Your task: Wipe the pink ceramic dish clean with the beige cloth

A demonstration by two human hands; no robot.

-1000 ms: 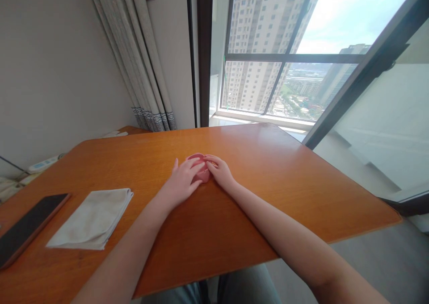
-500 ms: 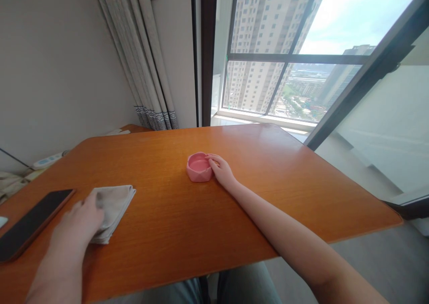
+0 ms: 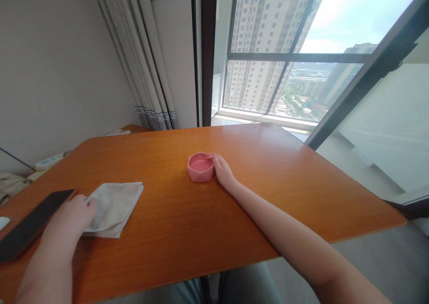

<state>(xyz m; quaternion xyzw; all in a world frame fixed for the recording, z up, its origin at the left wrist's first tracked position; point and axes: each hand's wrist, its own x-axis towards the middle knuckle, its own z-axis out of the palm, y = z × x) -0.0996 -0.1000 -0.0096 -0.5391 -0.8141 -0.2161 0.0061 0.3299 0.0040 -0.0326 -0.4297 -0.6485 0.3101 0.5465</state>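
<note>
A light grey-beige folded cloth [image 3: 115, 206] lies on the left part of the wooden table. My left hand [image 3: 75, 214] pinches its left edge, the fingertips partly hidden from view. Near the middle of the table sits a pink faceted ashtray [image 3: 200, 174], upright, with a notched rim. Its right side is gripped by my right hand [image 3: 223, 170], with fingers over the rim. Nothing shows inside the ashtray.
A dark phone-like slab [image 3: 35, 221] with a brown edge lies left of the cloth, close beside my left hand. The wooden table [image 3: 284, 174] ends at my legs. Behind it are a curtain [image 3: 144, 63] and a window. A white power strip [image 3: 48, 162] is at far left.
My left hand has shifted left, and the cloth has spread wider, reaching further right. My right hand stays at the ashtray, which has barely shifted in view.
</note>
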